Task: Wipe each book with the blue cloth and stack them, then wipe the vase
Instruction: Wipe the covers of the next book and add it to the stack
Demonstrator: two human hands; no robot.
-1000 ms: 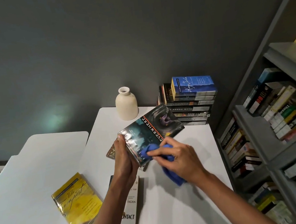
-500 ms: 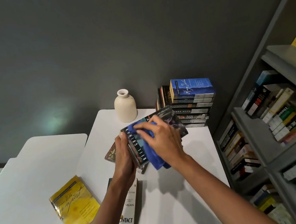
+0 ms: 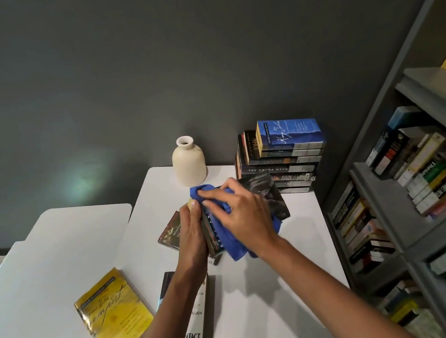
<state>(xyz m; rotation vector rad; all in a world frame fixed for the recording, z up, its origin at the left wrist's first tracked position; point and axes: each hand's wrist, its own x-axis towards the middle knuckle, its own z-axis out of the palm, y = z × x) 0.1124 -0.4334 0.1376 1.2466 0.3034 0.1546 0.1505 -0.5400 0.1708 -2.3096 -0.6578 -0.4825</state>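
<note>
The left hand (image 3: 192, 235) grips the left edge of a dark book (image 3: 271, 199). The right hand (image 3: 239, 215) clutches the blue cloth (image 3: 228, 236) against its cover, the two hands nearly touching above the white table (image 3: 274, 289). By the wall sits a stack of books (image 3: 286, 160), with the cream vase (image 3: 188, 162) upright left of it.
</note>
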